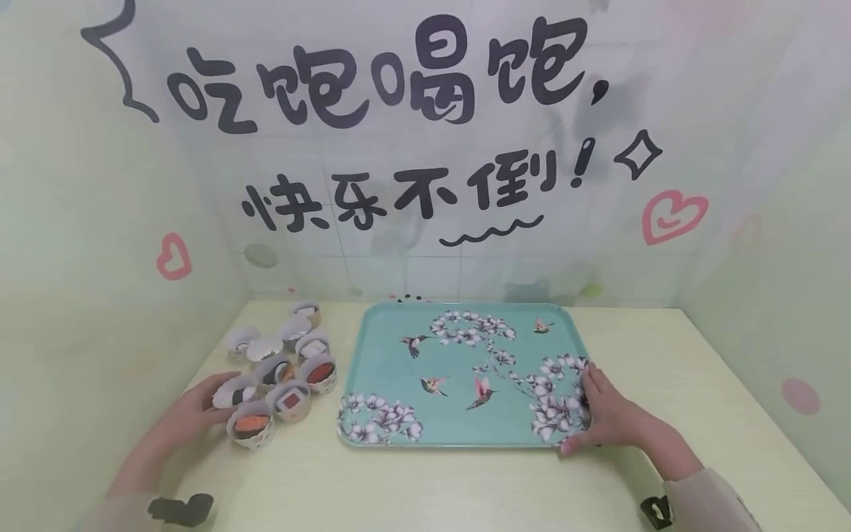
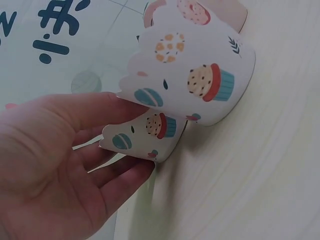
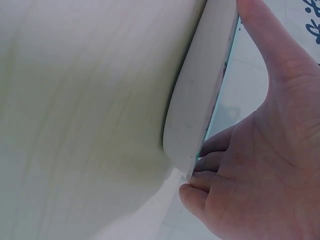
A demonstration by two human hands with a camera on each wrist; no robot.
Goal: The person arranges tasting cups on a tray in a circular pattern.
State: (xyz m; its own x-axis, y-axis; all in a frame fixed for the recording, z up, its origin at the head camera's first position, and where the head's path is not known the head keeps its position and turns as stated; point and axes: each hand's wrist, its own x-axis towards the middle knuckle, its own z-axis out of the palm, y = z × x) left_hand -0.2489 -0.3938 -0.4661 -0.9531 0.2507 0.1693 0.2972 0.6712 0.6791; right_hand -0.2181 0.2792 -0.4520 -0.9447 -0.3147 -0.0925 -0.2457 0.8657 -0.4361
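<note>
On the left of the head view, my left hand grips a white paper baking cup between thumb and fingers. Inside that cup lies a white piece of sushi with a black band. A second cup with orange-topped sushi stands just in front, overlapping it in the left wrist view. My right hand touches the right front corner of a turquoise tray printed with birds and blossoms. Its thumb lies at the front edge and its fingers along the right side, with the palm off the tray.
Several more paper cups with sushi cluster left of the tray, among them a red-topped one and one with a red square. The pale wooden table meets a printed backdrop behind and at both sides.
</note>
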